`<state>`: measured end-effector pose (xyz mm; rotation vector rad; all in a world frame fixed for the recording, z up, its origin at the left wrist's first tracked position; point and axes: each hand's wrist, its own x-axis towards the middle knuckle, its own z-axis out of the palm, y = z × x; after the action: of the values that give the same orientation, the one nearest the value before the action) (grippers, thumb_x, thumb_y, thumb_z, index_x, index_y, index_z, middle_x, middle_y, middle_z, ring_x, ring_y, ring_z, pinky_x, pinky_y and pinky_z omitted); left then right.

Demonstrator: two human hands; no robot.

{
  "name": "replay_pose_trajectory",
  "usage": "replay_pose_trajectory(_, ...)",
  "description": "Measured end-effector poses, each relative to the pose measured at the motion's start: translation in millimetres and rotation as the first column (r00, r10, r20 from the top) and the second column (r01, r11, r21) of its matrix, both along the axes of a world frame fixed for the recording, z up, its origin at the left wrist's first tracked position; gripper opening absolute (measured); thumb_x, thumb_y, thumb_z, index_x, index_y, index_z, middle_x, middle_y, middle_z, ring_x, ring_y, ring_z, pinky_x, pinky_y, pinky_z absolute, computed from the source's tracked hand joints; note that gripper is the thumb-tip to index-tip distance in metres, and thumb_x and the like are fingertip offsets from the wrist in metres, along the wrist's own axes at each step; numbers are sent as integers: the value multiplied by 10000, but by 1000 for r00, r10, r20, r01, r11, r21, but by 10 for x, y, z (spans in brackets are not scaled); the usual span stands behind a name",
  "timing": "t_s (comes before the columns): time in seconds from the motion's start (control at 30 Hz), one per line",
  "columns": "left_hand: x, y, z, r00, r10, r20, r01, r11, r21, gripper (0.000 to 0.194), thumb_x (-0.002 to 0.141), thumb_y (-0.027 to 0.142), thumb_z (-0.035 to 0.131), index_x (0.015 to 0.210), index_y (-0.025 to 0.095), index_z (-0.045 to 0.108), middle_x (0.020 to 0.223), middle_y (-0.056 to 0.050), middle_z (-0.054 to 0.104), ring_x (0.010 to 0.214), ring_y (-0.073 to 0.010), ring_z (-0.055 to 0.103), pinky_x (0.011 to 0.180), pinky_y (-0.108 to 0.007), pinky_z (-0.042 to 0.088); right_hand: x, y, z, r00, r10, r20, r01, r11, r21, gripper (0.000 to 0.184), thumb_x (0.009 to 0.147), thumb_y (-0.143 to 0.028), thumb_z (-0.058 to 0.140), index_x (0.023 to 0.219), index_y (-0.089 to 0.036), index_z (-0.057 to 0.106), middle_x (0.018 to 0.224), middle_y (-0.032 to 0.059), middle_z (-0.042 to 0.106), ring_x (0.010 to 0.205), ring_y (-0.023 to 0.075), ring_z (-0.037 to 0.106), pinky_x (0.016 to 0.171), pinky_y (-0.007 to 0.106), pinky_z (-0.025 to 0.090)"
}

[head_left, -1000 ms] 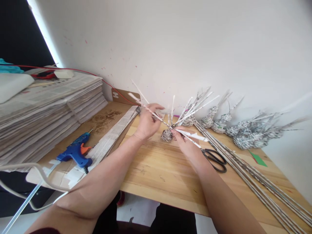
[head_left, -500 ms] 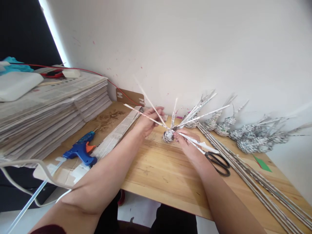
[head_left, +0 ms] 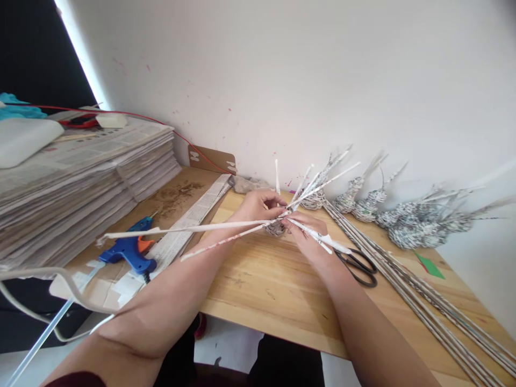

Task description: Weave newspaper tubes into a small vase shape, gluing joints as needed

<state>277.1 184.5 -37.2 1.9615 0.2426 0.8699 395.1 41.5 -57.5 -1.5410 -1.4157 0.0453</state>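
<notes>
A small round piece woven from rolled-newspaper tubes [head_left: 274,229] is between my hands above the wooden table. From its top several thin paper tubes fan out to both sides and upward. My right hand [head_left: 303,228] grips the woven piece at its neck, fingers closed. My left hand [head_left: 263,204] is closed at the same neck, thumb and fingertips pinching a paper tube. One long white paper tube [head_left: 193,228] reaches left over my left forearm, and a red-marked one [head_left: 226,241] lies below it. The hands partly hide the weave.
Black-handled scissors [head_left: 360,267] lie beside my right wrist. Long paper tubes [head_left: 403,290] run down the table's right side. Similar woven pieces [head_left: 411,223] line the wall. At left are a blue glue gun [head_left: 129,252], newspaper strips [head_left: 197,215] and a tall newspaper stack [head_left: 137,172].
My left hand has come right and in to the neck of the woven piece, its fingers now closed. Two tubes have swung down to the left.
</notes>
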Motion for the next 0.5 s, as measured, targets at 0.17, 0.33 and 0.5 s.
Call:
replay_pose_trajectory(0.17,-17,-51,36,998,-15,64,4,986,166,157,795,197,666,919,164,756,846,-43,686,710,-105,584,645,-206,455,1,-2,-5,1000,-9,-6,9,1000,11,178,890,-376,662,886,-239,774,808,28,767,724,194,716,734,316,580)
replay_pose_trajectory(0.33,-27,-64,21,999,-36,7,34,992,123,185,825,154,576,915,153,737,807,-16,717,674,-95,577,634,-191,438,-14,-20,28,1000,31,3,-31,999,-25,172,919,-342,634,925,-230,764,876,24,769,802,185,709,755,297,555)
replay_pose_trajectory(0.5,-33,-39,0,998,-44,-36,47,996,74,181,828,197,580,923,143,723,812,-18,715,693,-103,592,645,-191,450,11,9,17,996,-25,81,22,999,36,143,907,-333,663,923,-250,778,912,46,743,882,207,689,832,345,542)
